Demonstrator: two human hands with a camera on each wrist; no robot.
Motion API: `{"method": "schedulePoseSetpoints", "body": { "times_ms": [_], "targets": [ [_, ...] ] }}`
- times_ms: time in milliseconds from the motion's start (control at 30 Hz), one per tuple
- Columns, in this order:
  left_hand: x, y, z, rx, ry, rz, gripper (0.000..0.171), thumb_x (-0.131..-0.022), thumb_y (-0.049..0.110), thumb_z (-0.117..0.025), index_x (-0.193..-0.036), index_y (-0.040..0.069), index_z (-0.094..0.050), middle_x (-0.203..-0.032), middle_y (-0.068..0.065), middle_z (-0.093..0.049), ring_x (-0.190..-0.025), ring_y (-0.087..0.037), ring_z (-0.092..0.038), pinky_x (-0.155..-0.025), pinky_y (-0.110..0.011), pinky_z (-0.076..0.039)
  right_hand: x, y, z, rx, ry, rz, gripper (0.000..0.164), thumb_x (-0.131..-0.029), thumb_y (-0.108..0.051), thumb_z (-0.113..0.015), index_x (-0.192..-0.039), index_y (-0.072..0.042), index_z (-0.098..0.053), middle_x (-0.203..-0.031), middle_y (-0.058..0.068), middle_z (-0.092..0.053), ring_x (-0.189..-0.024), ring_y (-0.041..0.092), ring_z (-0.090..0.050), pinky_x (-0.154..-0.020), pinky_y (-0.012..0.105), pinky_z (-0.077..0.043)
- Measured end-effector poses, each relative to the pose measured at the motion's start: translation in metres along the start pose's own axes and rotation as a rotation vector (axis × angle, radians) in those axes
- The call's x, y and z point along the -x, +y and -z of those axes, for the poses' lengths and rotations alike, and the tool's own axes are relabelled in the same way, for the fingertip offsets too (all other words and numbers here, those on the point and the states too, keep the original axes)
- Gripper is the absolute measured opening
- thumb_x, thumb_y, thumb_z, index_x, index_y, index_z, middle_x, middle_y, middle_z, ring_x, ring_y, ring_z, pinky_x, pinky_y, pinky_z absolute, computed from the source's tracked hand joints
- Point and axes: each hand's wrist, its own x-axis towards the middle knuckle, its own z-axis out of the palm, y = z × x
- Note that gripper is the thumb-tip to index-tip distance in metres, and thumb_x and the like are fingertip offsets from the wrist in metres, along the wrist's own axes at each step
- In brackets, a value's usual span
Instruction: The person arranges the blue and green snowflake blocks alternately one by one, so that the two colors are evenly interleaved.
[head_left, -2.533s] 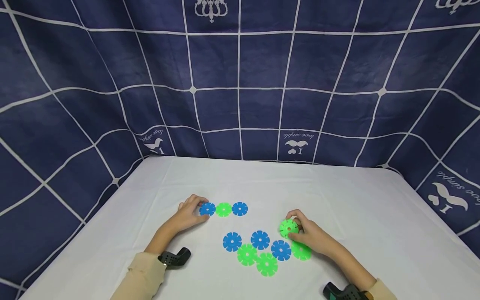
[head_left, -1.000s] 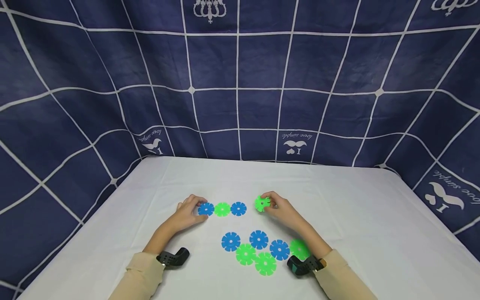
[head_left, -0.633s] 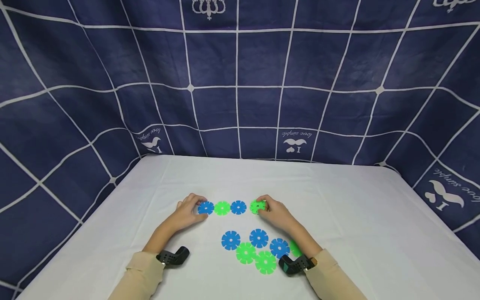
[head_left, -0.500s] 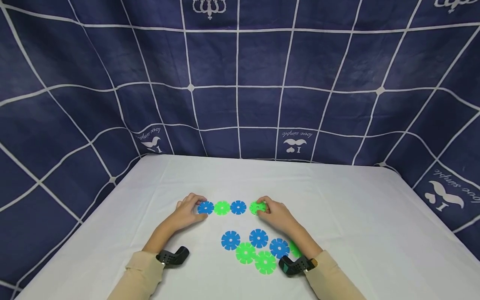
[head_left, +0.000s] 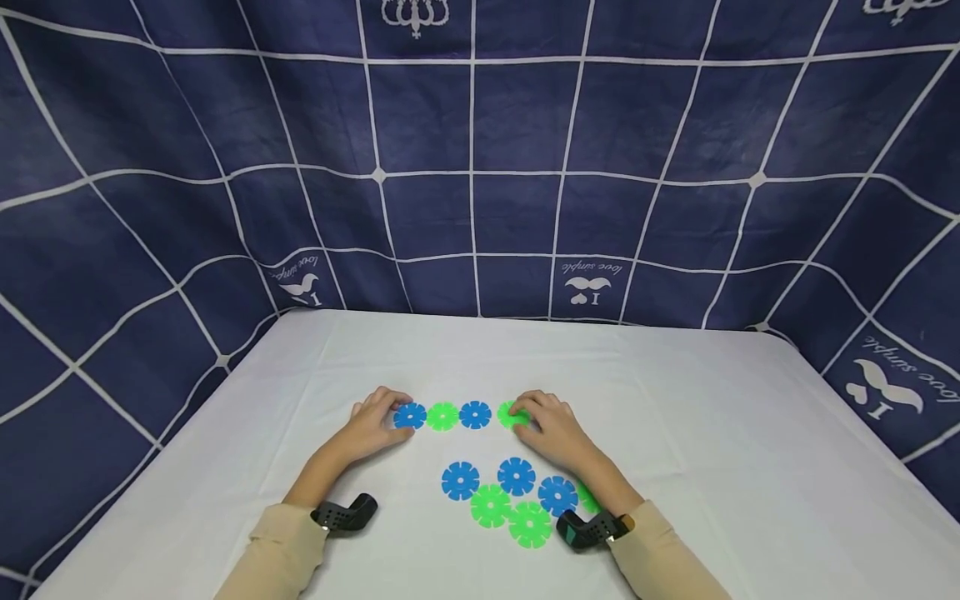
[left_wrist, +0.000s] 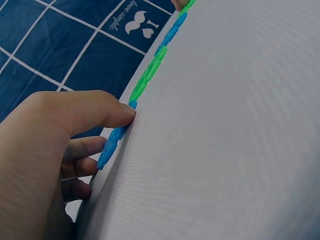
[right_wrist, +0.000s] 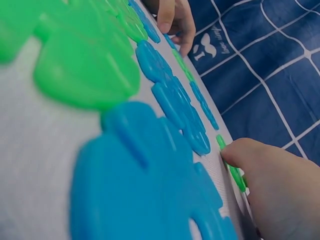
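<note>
Your left hand (head_left: pixel 375 423) holds the left-end blue disc (head_left: pixel 409 416) of a row on the white cloth (head_left: pixel 720 458), with the thumb against its near edge and the fingers behind it. To the right of that piece, a green disc (head_left: pixel 442 417) and a second blue disc (head_left: pixel 476 415) lie flat in line, edge to edge or nearly so. After a small gap comes the right-end green disc (head_left: pixel 510 414), also flat on the cloth, which your right hand (head_left: pixel 555 429) pinches lightly: the thumb is at the near edge and a finger reaches over the top, while you cannot see the other fingertips clearly. Nearer to you is a loose group of notched discs: an outer blue disc (head_left: pixel 460 481), a middle blue disc (head_left: pixel 516 476) and an inner blue disc (head_left: pixel 557 496), with two green discs (head_left: pixel 491 506) close in front of them and another, partly covered green disc (head_left: pixel 588 498) beneath your right forearm in the head view. Your beige sleeves (head_left: pixel 277 550) end above black wrist cameras (head_left: pixel 348 512). Past the far edge of the cloth hangs a navy curtain (head_left: pixel 525 217) with white grid lines.
</note>
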Motion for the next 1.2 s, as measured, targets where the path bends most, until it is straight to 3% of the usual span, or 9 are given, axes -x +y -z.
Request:
{"method": "schedulePoseSetpoints", "body": {
  "times_ms": [267, 1200],
  "targets": [
    [-0.0008, 0.0000, 0.0014, 0.007, 0.006, -0.009, 0.045, -0.074, 0.027, -0.067, -0.114, 0.010, -0.054, -0.105, -0.005, -0.051, -0.101, -0.021, -0.048, -0.074, -0.031, -0.024, -0.0002, -0.0012, 0.0016, -0.001, -0.011, 0.021, 0.025, -0.084, -0.030, -0.058, -0.109, -0.026, -0.062, -0.126, 0.000, -0.053, -0.118, 0.022, -0.045, -0.088, 0.039, -0.031],
    [0.0014, 0.0014, -0.0006, 0.004, 0.013, -0.005, 0.045, -0.074, 0.027, -0.067, -0.114, 0.010, -0.055, -0.102, -0.004, -0.051, -0.099, -0.020, -0.048, -0.073, -0.031, -0.024, 0.0016, 0.0009, -0.0016, 0.019, -0.009, 0.054, 0.025, -0.086, -0.030, -0.056, -0.110, -0.028, -0.062, -0.125, -0.002, -0.053, -0.117, 0.021, -0.045, -0.088, 0.039, -0.031]
  ]
}}
